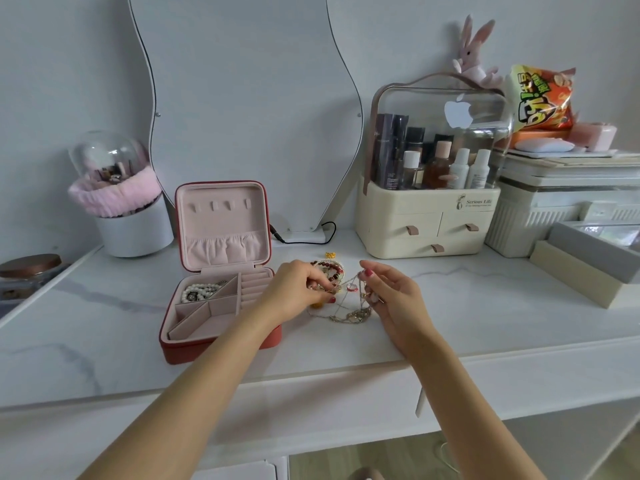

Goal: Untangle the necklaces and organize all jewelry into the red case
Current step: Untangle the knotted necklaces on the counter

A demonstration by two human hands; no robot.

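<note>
left hand: fingers curled in, a thin chain pinched at the fingertips, so the grip is clamped on the tangle, right beside the case's right edge

right hand: also curled, another bit of chain pinched between thumb and fingers and lifted a little, grip clamped on the same tangle

tangled necklaces: a messy knot of gold-ish chains, strung between both hands, with the lower clump resting on the surface in front of them; individual chains can't really be told apart

red case: sat open on the surface left of the hands, lid propped upright, pink lining, little hooks and a gathered pocket seen in the lid

pearl strand: already tucked into the back-left compartment of the case; the other compartments nearby look bare

beaded bracelet: dark red beads, lying on the surface just behind the hands

small gold piece: a bit further back, too small to be identified

surface: white marble look

mirror: wavy one, stood behind the case

cosmetics organizer: cream, placed to the right
</note>
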